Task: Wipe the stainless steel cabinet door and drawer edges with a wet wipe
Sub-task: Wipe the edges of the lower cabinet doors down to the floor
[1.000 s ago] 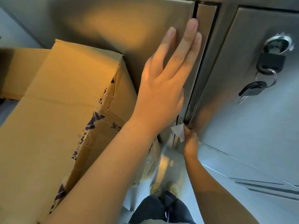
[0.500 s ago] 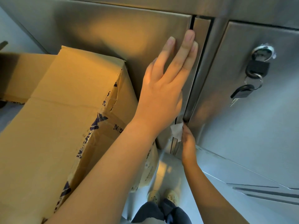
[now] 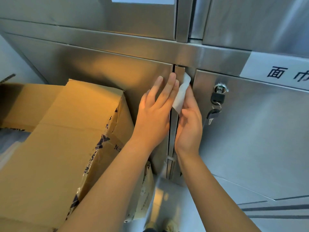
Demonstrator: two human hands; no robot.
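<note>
The left hand [image 3: 155, 113] lies flat, fingers straight, on the brushed stainless steel cabinet door [image 3: 100, 69] left of the small black padlock [image 3: 217, 97]. The right hand [image 3: 189, 124] holds a white wet wipe [image 3: 181, 94] against the narrow vertical steel door edge [image 3: 172, 139], just left of that padlock. A brown cardboard box [image 3: 58, 139] stands well left of it.

Cabinet label [image 3: 275, 64]: "面巾" (second character cropped).
</note>
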